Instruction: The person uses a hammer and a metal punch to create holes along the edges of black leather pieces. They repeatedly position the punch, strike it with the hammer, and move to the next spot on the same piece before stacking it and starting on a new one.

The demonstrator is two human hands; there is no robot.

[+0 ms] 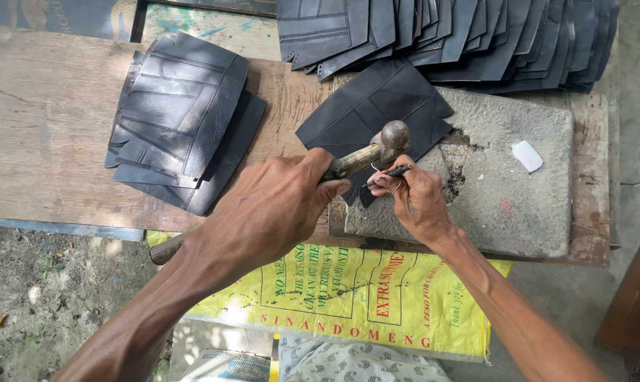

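Now your two hands meet over a dark leather piece on the stone slab.

Your left hand [274, 205] has its fingers wrapped fully round the smooth wooden handle of a hammer [376, 150], whose rounded, rusty-brown metal head sits just above the work. Your right hand [412, 194] pinches a thin dark punch [388, 172] between thumb and fingertips, its tip against the leather piece [376, 99], a flat, stitched, angular black panel lying on the rough grey stone slab [504, 177]. Left of it a stack of similar panels [182, 120] rests on the worn wooden board [44, 120]; more fan out along the top.
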